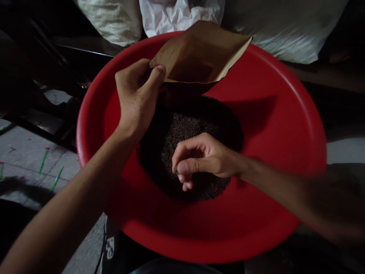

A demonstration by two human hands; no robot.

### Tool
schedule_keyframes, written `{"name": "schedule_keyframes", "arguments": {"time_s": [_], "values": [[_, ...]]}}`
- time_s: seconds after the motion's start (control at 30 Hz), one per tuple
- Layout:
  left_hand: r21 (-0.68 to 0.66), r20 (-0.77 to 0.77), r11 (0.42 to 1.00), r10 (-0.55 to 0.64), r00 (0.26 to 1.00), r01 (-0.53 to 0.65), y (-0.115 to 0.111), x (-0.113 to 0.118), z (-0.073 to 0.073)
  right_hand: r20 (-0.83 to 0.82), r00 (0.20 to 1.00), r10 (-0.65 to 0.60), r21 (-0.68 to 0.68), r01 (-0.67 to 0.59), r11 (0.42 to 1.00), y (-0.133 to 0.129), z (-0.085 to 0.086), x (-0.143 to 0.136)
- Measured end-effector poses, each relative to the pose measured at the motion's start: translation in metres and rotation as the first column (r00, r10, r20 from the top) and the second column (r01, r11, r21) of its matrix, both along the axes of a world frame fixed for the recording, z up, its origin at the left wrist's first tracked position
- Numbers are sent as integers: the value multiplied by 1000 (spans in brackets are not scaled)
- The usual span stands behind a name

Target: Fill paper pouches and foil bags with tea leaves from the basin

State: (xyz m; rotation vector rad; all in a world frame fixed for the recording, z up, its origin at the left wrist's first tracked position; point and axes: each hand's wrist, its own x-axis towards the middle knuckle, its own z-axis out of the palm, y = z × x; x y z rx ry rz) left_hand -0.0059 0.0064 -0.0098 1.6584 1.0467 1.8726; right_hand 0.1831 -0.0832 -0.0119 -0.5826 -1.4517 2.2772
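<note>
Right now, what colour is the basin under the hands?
Red. The basin shows plainly in the head view, with a dark loose heap in its middle.

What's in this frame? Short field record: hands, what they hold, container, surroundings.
left hand: pinches the edge of the brown paper bag, holding its mouth open over the basin
right hand: fingers curled in a closed grip over the dark granules; what it pinches is too small to tell
container: red plastic basin, granules heaped at its middle
bag state: tilted, open, inside looks bare
behind: white sacks past the far rim
floor: grey tiles at left, with green sticks
</note>
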Motion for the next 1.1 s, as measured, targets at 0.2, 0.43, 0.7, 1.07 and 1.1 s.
{"name": "schedule_keyframes", "arguments": {"time_s": [0.2,0.43,0.7,1.07,1.1], "values": [[5,-21,1000,-3,1000,3,-3,1,1,-108,994,-18,-121,4,993,-1,-9,-2],[-35,-76,999,-4,997,1,-15,2,10,-160,987,-15,-132,-7,991,-2,-11,-2],[-63,-34,998,3,999,-5,-17,2,11,-164,986,-8,-124,-13,992,0,-10,-4],[-84,-95,996,32,995,-40,-16,-1,12,-171,985,-2,-27,-3,1000,-7,1,-3],[-78,-96,996,34,995,-41,-16,0,12,-168,986,-1,-1,1,1000,-8,2,-2]]}}
